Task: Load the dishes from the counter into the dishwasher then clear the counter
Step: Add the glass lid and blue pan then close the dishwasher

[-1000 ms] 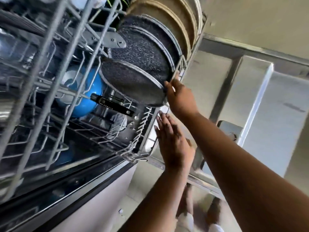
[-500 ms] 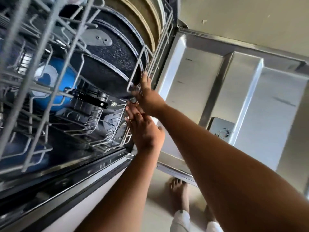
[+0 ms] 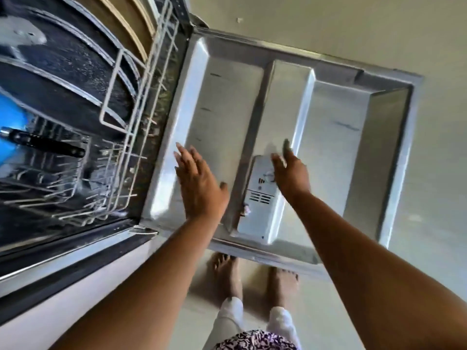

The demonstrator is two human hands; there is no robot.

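Both hands, left hand [image 3: 199, 185] and right hand [image 3: 290, 173], fingers spread and empty, hover over the lowered dishwasher door [image 3: 336, 127]; the loaded rack [image 3: 141, 102] lies leftward.

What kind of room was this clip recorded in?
Most likely a home kitchen. An open dishwasher door lies flat with its detergent dispenser showing, a wire rack holds dark pans, and both empty hands, left hand and right hand, hover above the door.

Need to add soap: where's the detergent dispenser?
On the open dishwasher door, lower middle of the head view, under the right hand.
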